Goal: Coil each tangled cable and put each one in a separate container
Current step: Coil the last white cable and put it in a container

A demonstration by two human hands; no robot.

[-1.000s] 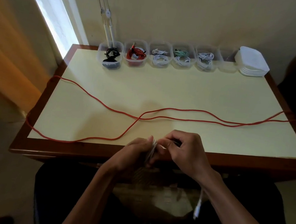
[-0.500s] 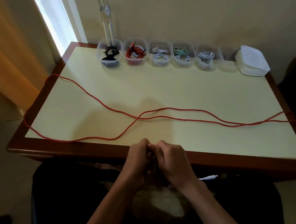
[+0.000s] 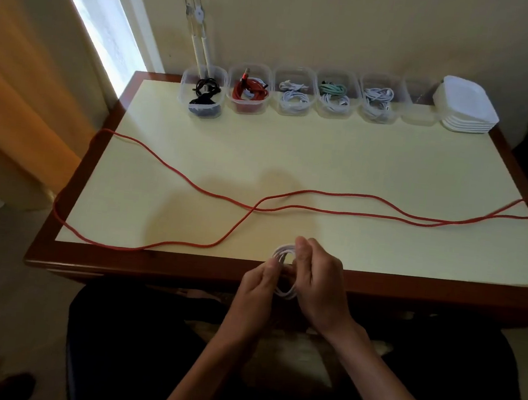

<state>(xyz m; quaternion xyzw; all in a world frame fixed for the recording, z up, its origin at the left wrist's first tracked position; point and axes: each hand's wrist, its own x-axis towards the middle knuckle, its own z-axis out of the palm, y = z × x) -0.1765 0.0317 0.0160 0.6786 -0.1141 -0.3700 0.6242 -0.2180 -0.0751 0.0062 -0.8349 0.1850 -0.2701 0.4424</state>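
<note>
Dim room, window (image 3: 90, 15) glare upper left, edges bowed

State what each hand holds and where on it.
Both hands hold one coiled white cable above the table's near edge: the left hand pinches the coil's left side, the right hand grips its right side.

The table (image 3: 390, 167) bears a red cable (image 3: 192, 189), six containers (image 3: 293, 92) and stacked lids (image 3: 468, 107).
</note>
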